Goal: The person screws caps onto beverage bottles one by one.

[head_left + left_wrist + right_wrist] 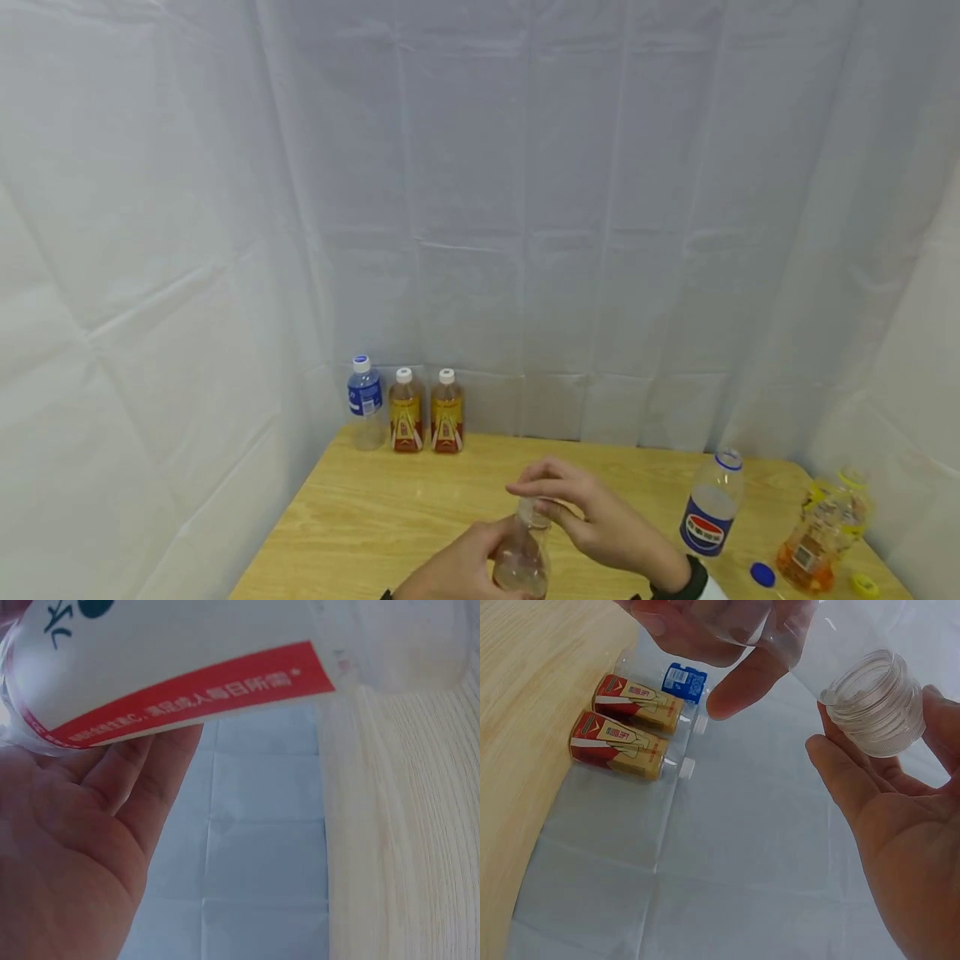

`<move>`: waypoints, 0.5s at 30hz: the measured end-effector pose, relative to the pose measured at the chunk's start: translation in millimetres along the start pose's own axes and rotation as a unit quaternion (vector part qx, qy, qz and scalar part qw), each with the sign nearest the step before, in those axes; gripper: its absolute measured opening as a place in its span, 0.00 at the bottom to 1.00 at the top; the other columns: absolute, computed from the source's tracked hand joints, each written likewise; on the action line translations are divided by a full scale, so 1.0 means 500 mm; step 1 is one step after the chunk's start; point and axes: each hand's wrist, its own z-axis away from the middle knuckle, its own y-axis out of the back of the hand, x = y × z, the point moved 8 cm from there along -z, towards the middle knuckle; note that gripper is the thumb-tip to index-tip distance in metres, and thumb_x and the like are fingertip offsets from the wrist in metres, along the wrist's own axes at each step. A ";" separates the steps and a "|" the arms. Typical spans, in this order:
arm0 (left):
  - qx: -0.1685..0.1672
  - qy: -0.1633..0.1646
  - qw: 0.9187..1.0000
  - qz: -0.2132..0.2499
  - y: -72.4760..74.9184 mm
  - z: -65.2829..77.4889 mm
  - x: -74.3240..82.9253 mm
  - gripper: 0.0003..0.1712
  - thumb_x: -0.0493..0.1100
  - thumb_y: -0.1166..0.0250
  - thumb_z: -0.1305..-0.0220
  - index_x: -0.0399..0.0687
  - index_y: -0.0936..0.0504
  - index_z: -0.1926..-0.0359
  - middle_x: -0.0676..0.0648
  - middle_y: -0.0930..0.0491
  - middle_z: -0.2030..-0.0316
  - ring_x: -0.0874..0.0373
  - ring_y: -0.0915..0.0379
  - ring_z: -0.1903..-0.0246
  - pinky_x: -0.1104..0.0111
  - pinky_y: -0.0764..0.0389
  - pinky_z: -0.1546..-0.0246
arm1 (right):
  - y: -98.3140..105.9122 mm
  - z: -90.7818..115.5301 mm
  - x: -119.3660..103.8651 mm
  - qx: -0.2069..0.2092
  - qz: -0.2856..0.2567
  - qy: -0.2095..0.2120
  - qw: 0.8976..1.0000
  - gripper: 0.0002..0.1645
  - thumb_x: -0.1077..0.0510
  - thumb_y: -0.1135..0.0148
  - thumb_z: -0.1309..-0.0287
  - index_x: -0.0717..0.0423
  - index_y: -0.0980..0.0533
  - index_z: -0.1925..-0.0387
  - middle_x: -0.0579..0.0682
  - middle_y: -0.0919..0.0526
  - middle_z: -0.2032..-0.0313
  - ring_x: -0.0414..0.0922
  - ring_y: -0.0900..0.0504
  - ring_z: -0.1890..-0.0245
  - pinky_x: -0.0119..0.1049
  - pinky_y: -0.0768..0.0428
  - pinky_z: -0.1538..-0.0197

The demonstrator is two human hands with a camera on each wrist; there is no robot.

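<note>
A clear plastic bottle (521, 564) stands upright or nearly so at the table's front, partly cut off by the frame's lower edge. My left hand (467, 565) grips its body. In the left wrist view the bottle's white label (195, 660) with a red band shows above the palm. Around the threaded neck my right hand (592, 517) curls its fingers and thumb, pinching a clear cap (885, 731). Threads are visible through that cap in the right wrist view. Some fingertips of the right hand are hidden behind the neck.
At the back left stand a blue-labelled bottle (365, 404) and two bottles with yellow-red labels (406, 417), all with white caps. On the right are an uncapped Pepsi-style bottle (708, 508), a bottle with orange liquid (817, 537), a blue cap (762, 574) and a yellow cap (864, 584).
</note>
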 end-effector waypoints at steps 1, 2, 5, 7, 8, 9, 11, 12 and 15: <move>0.004 0.000 1.000 -0.009 0.001 0.000 0.000 0.24 0.44 0.30 0.33 0.50 0.23 0.37 0.56 0.15 0.51 0.63 0.17 0.52 0.69 0.18 0.48 | 0.001 0.000 0.001 0.003 0.004 -0.007 1.000 0.20 0.61 0.47 0.21 0.51 0.20 0.35 0.48 0.19 0.46 0.41 0.20 0.46 0.39 0.17 0.47; 0.009 0.001 1.000 -0.017 0.003 -0.001 -0.001 0.24 0.44 0.30 0.33 0.52 0.22 0.37 0.56 0.15 0.51 0.63 0.16 0.52 0.69 0.18 0.48 | 0.002 -0.001 0.002 0.008 0.009 -0.015 1.000 0.19 0.60 0.46 0.21 0.50 0.19 0.36 0.47 0.19 0.47 0.41 0.19 0.47 0.39 0.17 0.47; 0.024 0.008 0.999 -0.034 0.007 -0.002 -0.003 0.25 0.47 0.29 0.32 0.57 0.23 0.36 0.56 0.14 0.52 0.63 0.16 0.54 0.70 0.17 0.51 | 0.006 -0.002 0.004 0.030 0.037 -0.036 0.998 0.15 0.57 0.43 0.22 0.46 0.17 0.41 0.45 0.17 0.49 0.39 0.18 0.51 0.38 0.17 0.50; 0.037 0.007 0.998 -0.045 0.010 -0.003 -0.003 0.25 0.48 0.28 0.33 0.58 0.22 0.36 0.56 0.14 0.53 0.63 0.15 0.56 0.70 0.16 0.53 | 0.008 -0.003 0.008 0.044 0.048 -0.059 0.996 0.12 0.54 0.41 0.23 0.42 0.17 0.45 0.41 0.17 0.51 0.38 0.18 0.53 0.37 0.16 0.52; 0.044 0.006 0.998 -0.049 0.011 -0.003 -0.003 0.26 0.48 0.28 0.33 0.58 0.22 0.36 0.56 0.14 0.54 0.63 0.15 0.57 0.70 0.16 0.54 | 0.009 -0.004 0.009 0.051 0.052 -0.069 0.995 0.11 0.53 0.41 0.23 0.41 0.17 0.46 0.40 0.17 0.52 0.38 0.18 0.53 0.37 0.16 0.52; 0.050 0.005 0.997 -0.054 0.012 -0.003 -0.002 0.26 0.48 0.27 0.34 0.58 0.22 0.37 0.56 0.14 0.54 0.63 0.15 0.58 0.70 0.15 0.56 | 0.009 -0.004 0.011 0.056 0.054 -0.080 0.994 0.09 0.51 0.40 0.23 0.40 0.17 0.48 0.40 0.17 0.53 0.38 0.17 0.53 0.37 0.15 0.51; 0.062 0.004 0.996 -0.061 0.014 -0.003 0.000 0.27 0.48 0.26 0.35 0.58 0.21 0.36 0.56 0.14 0.55 0.64 0.15 0.59 0.71 0.15 0.58 | 0.010 -0.005 0.013 0.063 0.050 -0.095 0.992 0.08 0.50 0.39 0.24 0.40 0.17 0.50 0.39 0.17 0.54 0.39 0.17 0.53 0.37 0.14 0.50; 0.066 0.003 0.996 -0.065 0.015 -0.003 0.002 0.27 0.48 0.26 0.36 0.58 0.21 0.37 0.57 0.14 0.56 0.64 0.15 0.60 0.71 0.15 0.59 | 0.010 -0.005 0.014 0.064 0.041 -0.098 0.992 0.08 0.50 0.39 0.24 0.41 0.17 0.50 0.39 0.17 0.54 0.39 0.16 0.52 0.37 0.14 0.50; 0.069 0.001 0.995 -0.067 0.016 -0.002 0.007 0.26 0.47 0.26 0.35 0.57 0.20 0.38 0.57 0.14 0.57 0.65 0.15 0.61 0.71 0.15 0.60 | 0.011 -0.007 0.008 0.058 0.020 -0.073 0.995 0.10 0.54 0.40 0.23 0.44 0.17 0.47 0.43 0.17 0.52 0.40 0.16 0.52 0.37 0.14 0.50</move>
